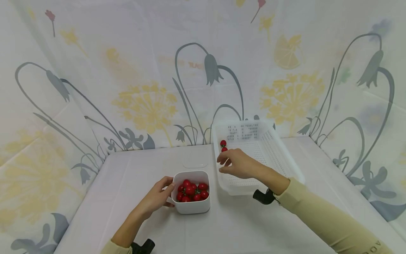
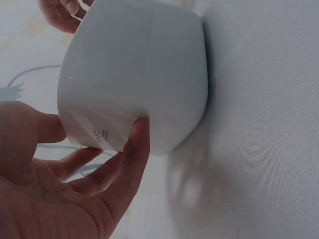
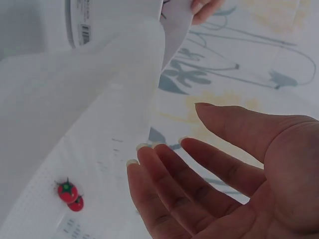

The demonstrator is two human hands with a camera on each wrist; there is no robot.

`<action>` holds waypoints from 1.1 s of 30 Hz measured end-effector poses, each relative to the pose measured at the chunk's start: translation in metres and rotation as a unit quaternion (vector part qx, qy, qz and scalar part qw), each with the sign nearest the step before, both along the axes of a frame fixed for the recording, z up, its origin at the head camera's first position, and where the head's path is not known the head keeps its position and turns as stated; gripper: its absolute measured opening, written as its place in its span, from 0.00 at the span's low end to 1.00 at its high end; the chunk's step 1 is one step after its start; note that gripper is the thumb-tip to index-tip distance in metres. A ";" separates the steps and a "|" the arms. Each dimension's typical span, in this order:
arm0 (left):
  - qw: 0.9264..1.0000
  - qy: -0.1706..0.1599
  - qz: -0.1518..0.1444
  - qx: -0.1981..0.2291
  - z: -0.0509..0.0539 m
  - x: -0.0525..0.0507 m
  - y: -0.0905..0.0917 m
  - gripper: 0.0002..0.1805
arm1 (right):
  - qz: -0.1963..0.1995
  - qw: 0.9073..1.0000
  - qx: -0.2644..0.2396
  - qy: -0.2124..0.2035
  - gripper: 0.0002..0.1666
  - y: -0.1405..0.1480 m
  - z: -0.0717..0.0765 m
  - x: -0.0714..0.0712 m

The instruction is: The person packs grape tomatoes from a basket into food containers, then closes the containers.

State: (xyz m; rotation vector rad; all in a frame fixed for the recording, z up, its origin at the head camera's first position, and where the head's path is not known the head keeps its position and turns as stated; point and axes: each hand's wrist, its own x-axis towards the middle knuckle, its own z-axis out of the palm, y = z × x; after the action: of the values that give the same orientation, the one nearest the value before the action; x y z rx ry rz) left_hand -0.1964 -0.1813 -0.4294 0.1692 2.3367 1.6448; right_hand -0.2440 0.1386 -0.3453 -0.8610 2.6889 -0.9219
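Observation:
A white square container (image 1: 194,208) full of small red cherry tomatoes (image 1: 190,191) stands on the table. My left hand (image 1: 157,196) holds its left side, the thumb by the rim and the fingertips against the outer wall (image 2: 134,64). To the right stands a white perforated plastic basket (image 1: 287,155). Over its left side hovers my right hand (image 1: 238,163), holding nothing, with loosely bent fingers and the thumb apart in the right wrist view. Beyond that hand, two cherry tomatoes (image 1: 223,143) lie inside the basket near its left wall.
A white cloth covers the table (image 1: 127,180). Behind it and along both sides hangs a pale curtain (image 1: 142,46) printed with flowers. The basket's far end stands close to the curtain. A faint clear rounded outline (image 1: 195,165) shows on the table behind the container.

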 end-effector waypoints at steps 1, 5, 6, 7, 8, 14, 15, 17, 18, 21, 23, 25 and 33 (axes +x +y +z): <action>1.000 0.000 0.000 0.000 0.000 0.000 0.000 0.19 | -0.002 1.000 0.001 0.001 0.15 0.003 0.001 -0.001; 1.000 0.000 0.001 -0.003 0.000 0.000 0.001 0.19 | -0.008 1.000 0.001 0.007 0.15 0.012 0.003 -0.006; 1.000 0.000 0.001 -0.003 0.000 0.000 0.001 0.20 | -0.008 1.000 0.000 0.010 0.15 0.015 0.003 -0.008; 1.000 0.000 0.000 -0.003 0.001 0.000 0.001 0.20 | -0.009 1.000 -0.001 0.012 0.14 0.017 0.004 -0.010; 1.000 0.001 0.000 -0.004 0.001 0.000 0.001 0.20 | -0.011 1.000 0.000 0.015 0.14 0.019 0.003 -0.013; 1.000 0.002 0.000 -0.004 0.001 0.000 0.001 0.20 | -0.030 0.999 0.009 0.018 0.15 0.033 0.003 -0.031; 1.000 0.001 -0.001 -0.003 0.001 0.000 0.001 0.20 | -0.035 0.999 0.012 0.017 0.15 0.035 0.003 -0.034; 1.000 0.001 0.000 -0.003 0.001 0.000 0.001 0.19 | -0.041 0.999 0.021 0.020 0.16 0.040 0.003 -0.042; 1.000 0.001 0.001 -0.003 0.001 0.000 0.001 0.19 | -0.044 0.998 0.026 0.022 0.17 0.042 0.003 -0.047; 1.000 0.001 0.004 -0.001 0.001 0.000 0.001 0.19 | -0.056 0.997 0.042 0.026 0.18 0.045 0.001 -0.059; 1.000 0.001 0.006 -0.002 0.001 0.000 0.001 0.19 | -0.065 0.996 0.051 0.024 0.19 0.046 0.001 -0.067; 1.000 0.000 0.007 -0.002 0.001 0.000 0.001 0.19 | -0.074 0.995 0.060 0.018 0.20 0.048 -0.001 -0.074; 1.000 0.003 0.005 -0.004 0.002 0.001 0.001 0.19 | -0.102 0.992 0.076 0.001 0.22 0.049 -0.010 -0.093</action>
State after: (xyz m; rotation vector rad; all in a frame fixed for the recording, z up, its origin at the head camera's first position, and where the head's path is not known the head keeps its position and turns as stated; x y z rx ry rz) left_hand -0.1951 -0.1799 -0.4276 0.1596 2.3523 1.6404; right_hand -0.3369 0.1874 -0.3557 -0.5639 2.8448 -0.7398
